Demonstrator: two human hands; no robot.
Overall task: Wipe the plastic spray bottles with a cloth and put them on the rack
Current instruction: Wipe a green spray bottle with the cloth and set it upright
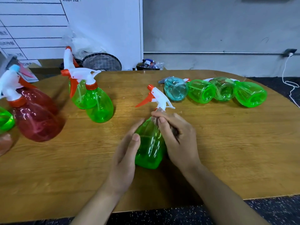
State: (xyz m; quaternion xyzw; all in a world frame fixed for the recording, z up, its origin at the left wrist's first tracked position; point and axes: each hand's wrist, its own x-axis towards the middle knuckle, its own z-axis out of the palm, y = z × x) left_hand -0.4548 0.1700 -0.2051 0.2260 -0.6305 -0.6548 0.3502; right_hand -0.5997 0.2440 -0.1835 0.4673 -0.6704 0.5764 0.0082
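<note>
Mid-wipe on the green spray bottle (150, 143), standing near the middle of the surface (227, 151), a little toward the near edge. Left hand (125, 158) steadying the body, fingers laid fairly straight along its left side, thumb on the front: a loose, wide grip, bracing more than clamping. Right hand (177, 137) curled round the neck just under the white and orange trigger head (158, 98), pinching a small cloth (156, 118) against the shoulder.

To do it well: keep the left hand firm so nothing tips; draw the cloth down from neck to base; turn the bottle to reach the far side; work round the collar, where grime probably collects.

Four bottles (215, 90) lying on their sides toward the far right edge, several upright ones (90, 101) toward the far left. No rack visible.
</note>
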